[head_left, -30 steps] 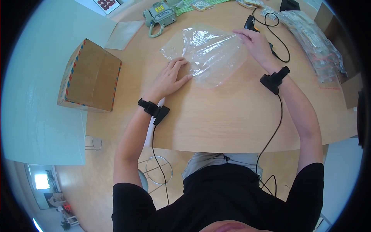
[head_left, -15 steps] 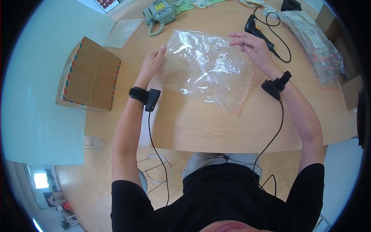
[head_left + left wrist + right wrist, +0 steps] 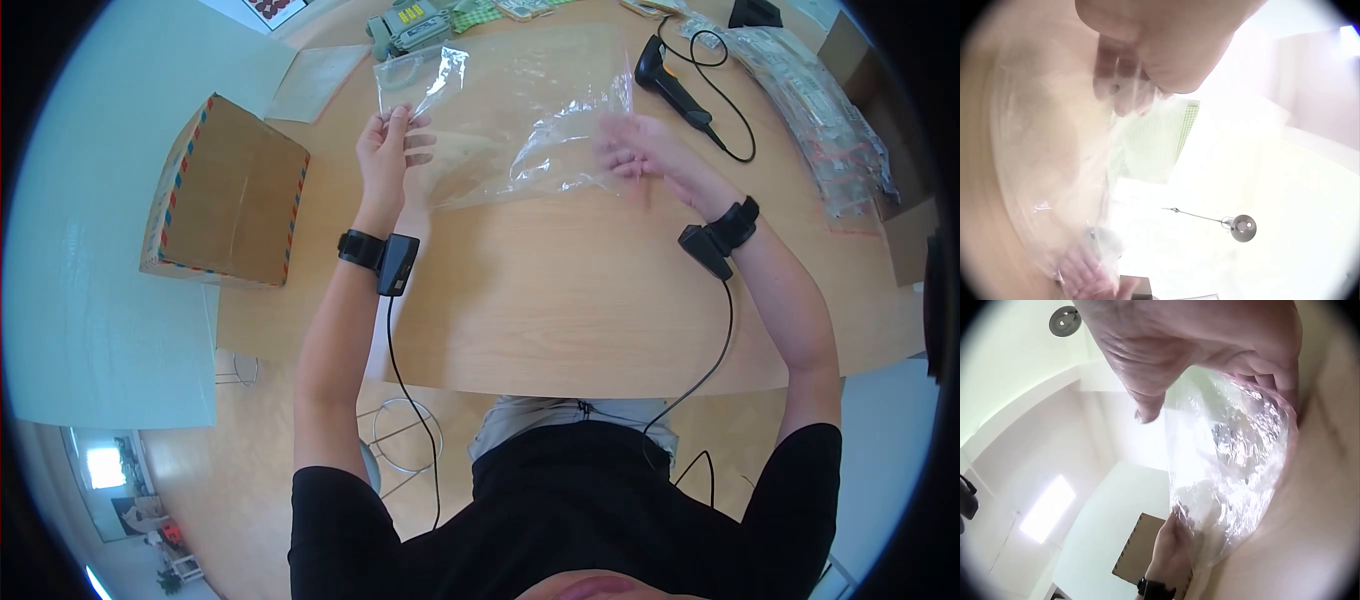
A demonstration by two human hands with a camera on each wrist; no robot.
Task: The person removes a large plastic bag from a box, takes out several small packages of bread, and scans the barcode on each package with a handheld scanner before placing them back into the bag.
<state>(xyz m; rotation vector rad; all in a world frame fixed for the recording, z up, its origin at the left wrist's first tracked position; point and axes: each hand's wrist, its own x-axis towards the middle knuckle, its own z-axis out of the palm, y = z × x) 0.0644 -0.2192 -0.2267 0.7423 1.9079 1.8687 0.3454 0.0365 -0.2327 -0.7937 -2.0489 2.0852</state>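
Note:
A large clear plastic bag (image 3: 540, 110) with a reddish strip along its right edge is spread between the two hands over the table. The left hand (image 3: 388, 150) pinches its left edge, thumb on the near side and the other fingers showing through the film. At the right edge, the right hand (image 3: 645, 150) is blurred. In the right wrist view, the right hand's thumb stands apart from the film (image 3: 1229, 450), while its other fingers lie at the edge behind it. The left wrist view shows the left hand's fingertips (image 3: 1124, 94) through the bag.
An open cardboard box (image 3: 230, 195) stands at the left. A flat clear bag (image 3: 318, 82) and a telephone (image 3: 408, 28) lie at the back. To the right are a corded barcode scanner (image 3: 672, 85), a stack of packaged bags (image 3: 805, 110) and another carton (image 3: 905, 180).
The bag has been turned and spread farther back over the table. The left hand has gone from resting flat to pinching its left edge. The right hand has moved nearer along the right edge.

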